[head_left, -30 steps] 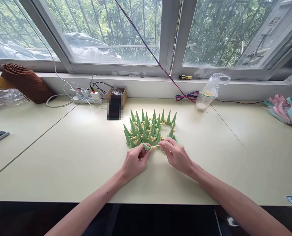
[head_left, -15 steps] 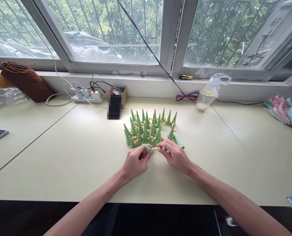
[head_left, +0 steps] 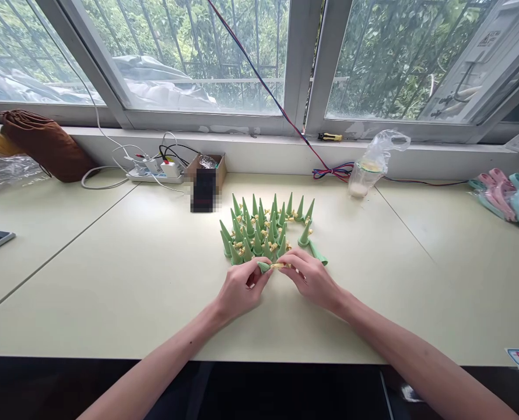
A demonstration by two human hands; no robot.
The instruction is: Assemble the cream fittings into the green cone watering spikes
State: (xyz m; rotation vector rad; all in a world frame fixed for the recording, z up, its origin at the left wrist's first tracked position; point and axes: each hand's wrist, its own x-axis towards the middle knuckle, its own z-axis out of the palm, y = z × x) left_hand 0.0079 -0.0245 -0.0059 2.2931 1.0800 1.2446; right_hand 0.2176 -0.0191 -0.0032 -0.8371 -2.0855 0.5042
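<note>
My left hand (head_left: 244,286) is closed on a small green cone (head_left: 263,266), tilted so that one end points toward my other hand. Between thumb and fingertips, my right hand (head_left: 307,273) pinches a small yellow piece (head_left: 277,265) that meets or almost meets the cone; whether they are joined I cannot tell. Just beyond both hands stand several upright green cones (head_left: 258,245) in a cluster, with small yellow pieces (head_left: 273,247) among them. To the right, one green cone (head_left: 318,252) lies on its side, beside an upright one (head_left: 304,234).
Behind the cones are a cardboard box (head_left: 221,169), a power strip (head_left: 154,175) with cables, and a plastic bag with a cup (head_left: 367,169). A brown bundle (head_left: 47,146) lies at the left, bagged pink and blue items (head_left: 508,198) at the right. The pale table (head_left: 132,303) ends near my forearms.
Both hands stay in nearly the same place. The held cone and yellow piece have shifted very slightly, and the cone has turned a little in my left hand.
</note>
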